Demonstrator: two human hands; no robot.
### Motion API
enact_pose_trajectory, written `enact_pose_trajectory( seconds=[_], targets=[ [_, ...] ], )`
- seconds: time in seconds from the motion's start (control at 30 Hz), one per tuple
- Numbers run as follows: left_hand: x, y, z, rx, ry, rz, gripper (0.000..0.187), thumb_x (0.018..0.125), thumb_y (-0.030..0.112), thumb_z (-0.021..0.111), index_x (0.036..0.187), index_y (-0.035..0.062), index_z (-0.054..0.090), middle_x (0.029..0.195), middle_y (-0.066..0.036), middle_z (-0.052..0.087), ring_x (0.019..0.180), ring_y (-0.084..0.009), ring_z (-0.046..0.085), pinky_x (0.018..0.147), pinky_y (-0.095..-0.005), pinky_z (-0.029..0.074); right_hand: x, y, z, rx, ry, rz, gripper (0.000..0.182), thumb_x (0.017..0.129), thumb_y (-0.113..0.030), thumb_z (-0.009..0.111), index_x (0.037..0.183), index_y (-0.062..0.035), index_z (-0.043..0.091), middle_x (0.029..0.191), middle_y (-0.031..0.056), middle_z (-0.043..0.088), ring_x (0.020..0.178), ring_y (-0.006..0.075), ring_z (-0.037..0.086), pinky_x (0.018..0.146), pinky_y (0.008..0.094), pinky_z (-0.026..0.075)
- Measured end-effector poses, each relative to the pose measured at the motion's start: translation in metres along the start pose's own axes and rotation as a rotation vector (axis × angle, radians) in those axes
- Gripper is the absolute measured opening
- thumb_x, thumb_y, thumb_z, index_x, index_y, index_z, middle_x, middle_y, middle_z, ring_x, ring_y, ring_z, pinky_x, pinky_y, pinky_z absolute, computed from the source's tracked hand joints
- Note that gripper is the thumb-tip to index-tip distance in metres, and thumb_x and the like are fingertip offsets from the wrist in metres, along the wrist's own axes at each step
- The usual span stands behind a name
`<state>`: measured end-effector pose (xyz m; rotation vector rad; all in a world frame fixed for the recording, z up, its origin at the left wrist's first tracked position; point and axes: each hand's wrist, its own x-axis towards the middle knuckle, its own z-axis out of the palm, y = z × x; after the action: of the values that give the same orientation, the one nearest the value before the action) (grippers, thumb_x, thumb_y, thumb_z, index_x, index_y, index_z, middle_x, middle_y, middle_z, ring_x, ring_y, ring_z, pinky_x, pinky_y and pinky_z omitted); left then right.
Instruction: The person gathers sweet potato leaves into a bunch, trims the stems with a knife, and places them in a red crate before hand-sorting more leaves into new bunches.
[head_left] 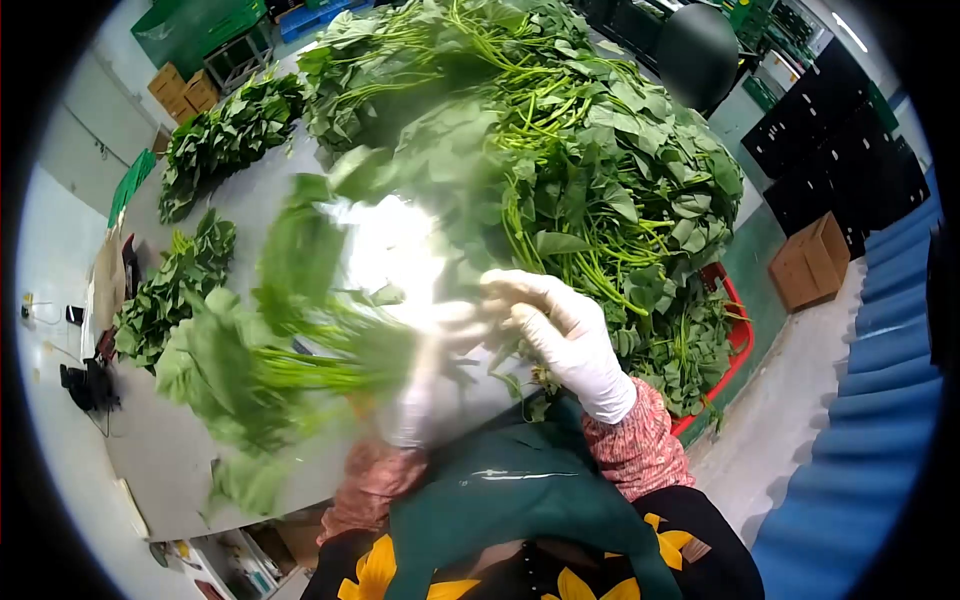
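Note:
My left hand (425, 360), gloved in white and smeared by motion, is closed round the stems of a bunch of leafy greens (225, 370). The leaves of that bunch spread to the left over the grey table (330, 480). My right hand (565, 340), also in a white glove, is right beside the left one with its fingers curled in; what they pinch, if anything, is too small to tell. Beyond both hands lies a large heap of leafy greens with long stems (620, 160). A bright glare lies just past my left hand.
Two smaller piles of greens, one at the far left (230, 130) and one nearer (180, 280), lie on the table. A red crate (741, 335) with greens is at the right edge. Cardboard boxes (810, 262), black crates (840, 140) and a blue curtain (850, 430) stand to the right.

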<state>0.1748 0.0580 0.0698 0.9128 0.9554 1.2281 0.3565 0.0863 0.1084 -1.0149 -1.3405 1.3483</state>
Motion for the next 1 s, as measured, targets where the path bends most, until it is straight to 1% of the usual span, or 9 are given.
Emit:
enact_pose_trajectory(
  seconds=[0.1, 0.23, 0.33, 0.37, 0.5, 0.6, 0.77, 0.93, 1.0],
  targets=[
    [-0.003, 0.006, -0.037, 0.017, -0.061, 0.133, 0.05, 0.107, 0.04, 0.035, 0.13, -0.001, 0.053, 0.109, -0.02, 0.068, 0.091, -0.0254, 0.067, 0.07, -0.0336, 0.057, 0.002, 0.054, -0.028, -0.222, 0.204, -0.179, 0.023, 0.092, -0.008, 0.066, 0.115, -0.0012, 0.068, 0.108, 0.011, 0.072, 0.096, 0.0167, 0.069, 0.086, 0.0285, 0.055],
    [0.007, 0.003, -0.029, -0.152, -0.09, 0.302, 0.038, 0.099, 0.028, 0.059, 0.122, -0.0021, 0.056, 0.082, -0.009, 0.063, 0.081, -0.0203, 0.063, 0.072, -0.0345, 0.056, -0.001, 0.058, -0.04, -0.827, 0.374, -0.075, 0.028, 0.084, -0.017, 0.077, 0.107, -0.0034, 0.067, 0.093, 0.006, 0.068, 0.078, 0.0139, 0.066, 0.065, 0.0286, 0.052],
    [0.006, -0.027, -0.025, -0.456, -0.163, 0.038, 0.025, 0.098, 0.019, 0.061, 0.114, -0.0003, 0.06, 0.072, -0.003, 0.055, 0.066, -0.0138, 0.055, 0.055, -0.0286, 0.045, 0.008, 0.099, -0.046, -1.173, 0.395, -0.276, 0.032, 0.078, -0.023, 0.081, 0.101, -0.0071, 0.067, 0.086, 0.0096, 0.061, 0.072, 0.026, 0.063, 0.063, 0.0336, 0.051],
    [0.006, -0.031, -0.025, -0.453, -0.149, -0.019, 0.022, 0.099, 0.018, 0.061, 0.111, 0.0001, 0.061, 0.069, -0.002, 0.054, 0.061, -0.0123, 0.052, 0.053, -0.0275, 0.044, 0.01, 0.104, -0.048, -1.148, 0.387, -0.25, 0.029, 0.078, -0.02, 0.08, 0.1, -0.0064, 0.067, 0.086, 0.0108, 0.061, 0.072, 0.028, 0.063, 0.064, 0.0345, 0.052],
    [0.006, -0.031, -0.019, -0.217, -0.037, -0.114, 0.016, 0.1, 0.017, 0.058, 0.1, 0.0022, 0.063, 0.058, 0.003, 0.044, 0.049, -0.0083, 0.039, 0.048, -0.0256, 0.037, 0.01, 0.089, -0.051, -0.477, 0.378, -0.154, 0.016, 0.086, -0.004, 0.07, 0.101, -0.0017, 0.067, 0.095, 0.0074, 0.068, 0.075, 0.0133, 0.065, 0.064, 0.0256, 0.052],
    [0.009, -0.033, -0.013, -0.147, -0.003, -0.144, 0.014, 0.099, 0.015, 0.057, 0.097, 0.003, 0.063, 0.053, 0.005, 0.037, 0.045, -0.0079, 0.033, 0.047, -0.0265, 0.032, 0.003, 0.069, -0.06, 0.064, 0.278, 0.089, 0.019, 0.092, -0.007, 0.067, 0.11, -0.0004, 0.065, 0.099, 0.004, 0.07, 0.074, 0.0057, 0.059, 0.063, 0.0196, 0.047],
    [0.009, -0.031, -0.01, -0.099, 0.055, -0.176, 0.014, 0.098, 0.017, 0.06, 0.095, 0.004, 0.064, 0.053, 0.005, 0.039, 0.045, -0.0072, 0.033, 0.046, -0.0262, 0.03, -0.018, 0.034, -0.074, -0.012, 0.379, 0.06, 0.018, 0.092, -0.005, 0.067, 0.109, -0.0007, 0.065, 0.097, 0.0058, 0.071, 0.071, 0.0066, 0.061, 0.057, 0.0188, 0.046],
    [0.01, -0.035, -0.013, -0.106, 0.079, -0.185, 0.015, 0.097, 0.017, 0.062, 0.095, 0.0029, 0.064, 0.053, 0.005, 0.04, 0.044, -0.0072, 0.033, 0.046, -0.0257, 0.03, -0.076, 0.019, -0.179, -0.337, 0.701, 0.059, 0.021, 0.093, -0.007, 0.065, 0.113, -0.0047, 0.065, 0.107, 0.0044, 0.07, 0.083, 0.0053, 0.062, 0.06, 0.0182, 0.046],
    [0.012, -0.04, -0.011, -0.125, 0.047, -0.163, 0.014, 0.097, 0.016, 0.061, 0.096, 0.0026, 0.064, 0.054, 0.005, 0.04, 0.045, -0.0075, 0.034, 0.046, -0.0257, 0.032, -0.084, 0.03, -0.206, -0.918, 0.943, -0.052, 0.026, 0.093, -0.007, 0.065, 0.119, -0.0042, 0.064, 0.11, 0.0039, 0.068, 0.086, 0.0059, 0.06, 0.066, 0.0205, 0.047]
  ],
)
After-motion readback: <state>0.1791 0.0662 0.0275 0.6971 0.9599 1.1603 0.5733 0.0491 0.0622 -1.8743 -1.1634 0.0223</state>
